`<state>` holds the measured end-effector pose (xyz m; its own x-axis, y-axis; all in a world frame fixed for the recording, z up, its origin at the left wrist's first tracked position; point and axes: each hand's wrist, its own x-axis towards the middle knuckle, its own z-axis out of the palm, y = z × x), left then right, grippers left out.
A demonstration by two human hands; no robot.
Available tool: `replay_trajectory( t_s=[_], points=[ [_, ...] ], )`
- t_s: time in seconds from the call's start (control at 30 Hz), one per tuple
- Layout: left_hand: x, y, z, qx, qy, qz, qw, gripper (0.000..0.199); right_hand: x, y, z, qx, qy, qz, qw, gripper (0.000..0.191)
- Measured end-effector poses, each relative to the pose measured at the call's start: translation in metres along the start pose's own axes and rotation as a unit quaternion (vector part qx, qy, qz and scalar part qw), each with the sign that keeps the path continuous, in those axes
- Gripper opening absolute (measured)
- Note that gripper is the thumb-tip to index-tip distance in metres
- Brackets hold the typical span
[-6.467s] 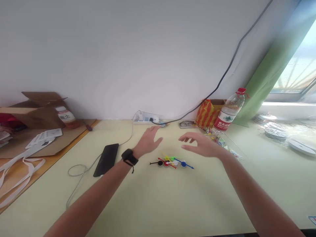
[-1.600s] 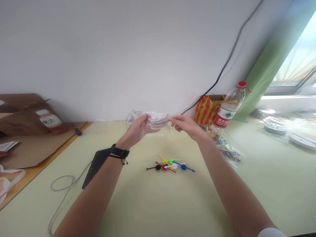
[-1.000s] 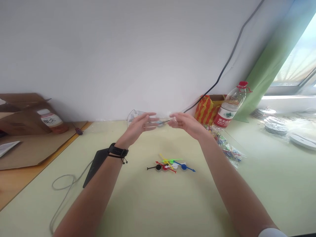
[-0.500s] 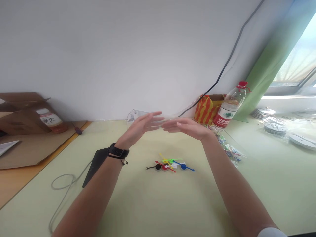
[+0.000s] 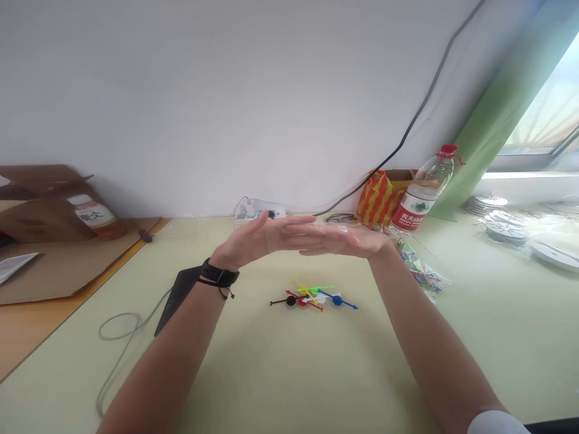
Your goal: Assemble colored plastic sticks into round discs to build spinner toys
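My left hand (image 5: 262, 236), with a black watch (image 5: 219, 275) at its wrist, is stretched out flat above the table (image 5: 280, 361). My right hand (image 5: 348, 240) reaches in from the other side, fingers straight, and overlaps the left fingers. Neither holds anything; whether the palms press together I cannot tell. On the table below them lies a small pile of coloured arrow spinners: a black spinner (image 5: 291, 301), a red spinner (image 5: 303, 302), a blue spinner (image 5: 337, 301), and white, green and yellow ones crossing each other.
A water bottle (image 5: 416, 202) stands by a red-and-yellow bag (image 5: 376, 199) at the back right, near small plastic packets (image 5: 420, 274). Stacked white discs (image 5: 504, 230) lie far right. A black flat device (image 5: 178, 295) with a cable is left; a drink bottle (image 5: 97, 218) rests on cardboard (image 5: 58, 271).
My hands have come together, so the fingers now overlap where the fingertips only met before. The view has shifted slightly. The spinners lie as they did.
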<state>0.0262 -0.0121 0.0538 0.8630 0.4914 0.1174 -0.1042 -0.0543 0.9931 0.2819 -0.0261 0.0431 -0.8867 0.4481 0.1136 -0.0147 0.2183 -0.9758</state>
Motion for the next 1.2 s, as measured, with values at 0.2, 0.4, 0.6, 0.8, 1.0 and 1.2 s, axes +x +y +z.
replay_trajectory(
  t_s=[0.2,0.4,0.6,0.8,1.0,1.2],
  points=[
    [0.0,-0.012,-0.018,0.013,0.052,0.01,0.999,0.068,-0.003,-0.006,-0.002,0.002,0.033,-0.017,0.999,0.118],
    [0.004,-0.018,-0.019,0.024,0.081,-0.01,0.996,0.061,0.0,-0.005,0.0,0.0,0.047,-0.073,0.996,0.104],
    [0.006,-0.011,-0.015,0.019,0.127,0.004,0.992,0.071,0.0,-0.006,0.001,-0.003,0.063,-0.032,0.997,0.109],
    [0.007,-0.013,-0.021,0.164,0.361,0.12,0.91,0.059,0.0,0.013,-0.008,0.049,0.125,-0.014,0.991,0.102],
    [0.011,-0.016,0.006,0.41,0.333,0.197,0.826,0.063,0.013,0.026,-0.006,0.158,0.199,0.001,0.967,0.088],
    [0.017,-0.029,0.018,0.581,0.178,0.166,0.777,0.099,0.037,0.031,0.006,0.281,0.222,0.034,0.933,0.1]
  ],
)
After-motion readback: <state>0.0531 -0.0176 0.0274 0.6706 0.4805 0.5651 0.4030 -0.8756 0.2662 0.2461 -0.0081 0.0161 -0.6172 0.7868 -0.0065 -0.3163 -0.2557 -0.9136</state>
